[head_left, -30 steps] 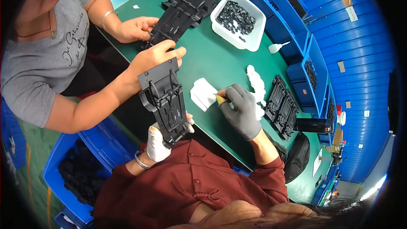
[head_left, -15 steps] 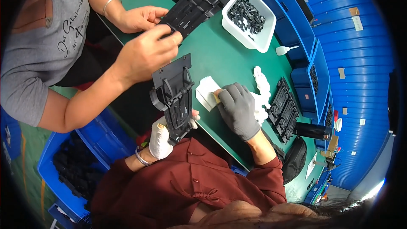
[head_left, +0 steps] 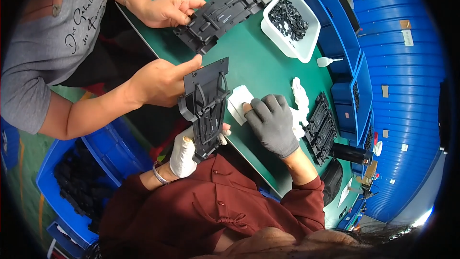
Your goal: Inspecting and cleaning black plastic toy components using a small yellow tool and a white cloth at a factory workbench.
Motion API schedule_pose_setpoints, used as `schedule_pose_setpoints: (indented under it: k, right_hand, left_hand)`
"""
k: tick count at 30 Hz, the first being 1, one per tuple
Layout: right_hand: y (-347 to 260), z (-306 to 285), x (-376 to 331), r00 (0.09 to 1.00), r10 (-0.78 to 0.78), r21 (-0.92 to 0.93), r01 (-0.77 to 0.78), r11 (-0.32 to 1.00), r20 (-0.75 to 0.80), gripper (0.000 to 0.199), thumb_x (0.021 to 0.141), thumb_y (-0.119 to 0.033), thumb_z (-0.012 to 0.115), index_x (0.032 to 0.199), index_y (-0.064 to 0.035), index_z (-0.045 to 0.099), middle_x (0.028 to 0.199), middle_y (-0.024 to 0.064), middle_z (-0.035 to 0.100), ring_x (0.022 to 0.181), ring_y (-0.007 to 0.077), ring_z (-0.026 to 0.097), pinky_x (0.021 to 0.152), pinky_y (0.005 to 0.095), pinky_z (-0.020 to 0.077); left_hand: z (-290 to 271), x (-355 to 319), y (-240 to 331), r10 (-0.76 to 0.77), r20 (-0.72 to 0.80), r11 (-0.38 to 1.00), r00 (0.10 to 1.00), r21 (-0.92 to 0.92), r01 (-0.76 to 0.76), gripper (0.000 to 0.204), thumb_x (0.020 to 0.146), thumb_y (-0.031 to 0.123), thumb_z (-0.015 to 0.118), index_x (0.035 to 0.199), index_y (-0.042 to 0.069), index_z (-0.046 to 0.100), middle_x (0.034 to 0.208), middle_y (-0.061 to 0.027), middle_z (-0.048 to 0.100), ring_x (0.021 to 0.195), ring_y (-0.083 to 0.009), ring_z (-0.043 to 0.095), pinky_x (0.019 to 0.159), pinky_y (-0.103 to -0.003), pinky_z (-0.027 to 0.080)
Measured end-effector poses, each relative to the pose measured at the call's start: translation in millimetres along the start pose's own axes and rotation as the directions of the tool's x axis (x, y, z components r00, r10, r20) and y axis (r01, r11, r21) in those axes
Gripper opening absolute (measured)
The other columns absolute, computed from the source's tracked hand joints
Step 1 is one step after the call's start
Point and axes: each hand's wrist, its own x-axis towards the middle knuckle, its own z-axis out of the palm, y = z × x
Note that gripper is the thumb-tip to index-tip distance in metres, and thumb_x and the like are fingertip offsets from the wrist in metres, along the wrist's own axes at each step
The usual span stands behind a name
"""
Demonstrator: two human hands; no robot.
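My left hand (head_left: 183,157), in a white glove with bare fingertips, grips the lower end of a black molded plastic panel (head_left: 206,108). The panel stands tilted upright, with two curved arms across its face. Over the table my right hand (head_left: 274,127) wears a grey glove; its fingers are curled, with a bare fingertip at the edge of a small white box (head_left: 238,97). Whatever those fingers may pinch is hidden. A crumpled white cloth (head_left: 300,98) lies just beyond that hand.
A co-worker's hand (head_left: 165,10) is beside a similar black panel (head_left: 227,14); the other hand (head_left: 160,82) is close behind mine. Further right are a white tub (head_left: 306,43) of small black pieces, a white squeeze bottle (head_left: 326,61), blue bins (head_left: 352,100) and another black part (head_left: 320,127).
The co-worker's nearer hand has come away from their panel and dropped toward mine. My panel is slightly turned, and my right fingers have shifted a little at the white box.
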Motion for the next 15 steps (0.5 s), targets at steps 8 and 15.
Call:
schedule_pose_setpoints:
  k: [8,15]
  right_hand:
    - [1.0,0.7,2.2,0.997,-0.072,-0.047,0.072,0.996,0.005,0.031,0.075,-0.022,0.074,0.103,-0.0092,0.075,0.112,0.0049,0.063,0.098,0.0257,0.059,0.091,0.0450,0.0501]
    - [0.5,-2.7,7.5,0.987,-0.159,-0.045,0.160,0.986,0.021,0.029,0.075,-0.022,0.074,0.102,-0.0096,0.075,0.112,0.0046,0.065,0.098,0.0255,0.059,0.093,0.0464,0.0506]
  left_hand:
    - [2.0,0.9,-0.9,0.055,-0.017,0.998,0.998,0.033,-0.054,0.094,0.107,0.077,0.049,0.157,-0.002,0.054,0.148,-0.0198,0.067,0.131,-0.0297,0.069,0.112,-0.047,0.057]
    - [2.1,-0.9,4.3,0.022,-0.008,0.998,1.000,0.053,-0.022,0.104,0.105,0.082,0.046,0.159,-0.006,0.050,0.152,-0.0191,0.065,0.134,-0.0233,0.067,0.113,-0.039,0.054]
